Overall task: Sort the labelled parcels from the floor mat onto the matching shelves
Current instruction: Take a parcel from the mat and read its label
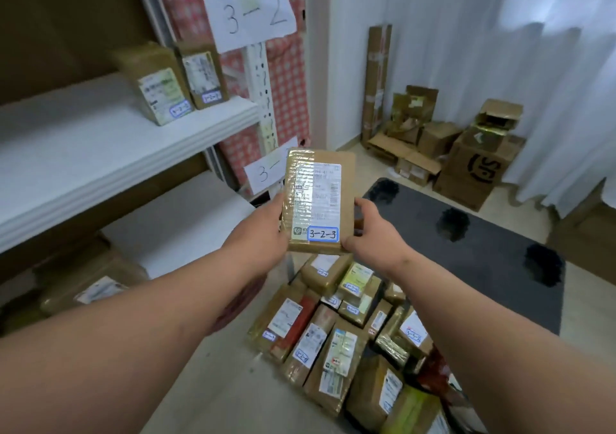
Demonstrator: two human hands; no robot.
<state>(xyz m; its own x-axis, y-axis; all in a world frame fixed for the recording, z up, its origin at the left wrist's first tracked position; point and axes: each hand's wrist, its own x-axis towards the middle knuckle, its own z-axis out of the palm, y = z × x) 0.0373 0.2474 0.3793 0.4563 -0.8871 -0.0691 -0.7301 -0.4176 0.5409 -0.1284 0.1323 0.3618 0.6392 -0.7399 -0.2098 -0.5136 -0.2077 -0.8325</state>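
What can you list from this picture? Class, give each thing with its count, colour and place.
held parcel: one, brown, labelled 3-2-3, centre, in both hands
shelf parcels: two, brown, upright on the white shelf
3-2 sign: one, white, on the shelf post
floor parcels: many, brown, piled below the hands
mat: one, dark grey, floor, right
empty boxes: several, brown, far corner
left hand: grips the parcel's left edge
right hand: grips its right edge

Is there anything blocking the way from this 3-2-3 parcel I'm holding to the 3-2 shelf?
Nothing visible does. The parcel is held up right of the shelf, whose front stretch is bare. Two parcels already stand near its right end.
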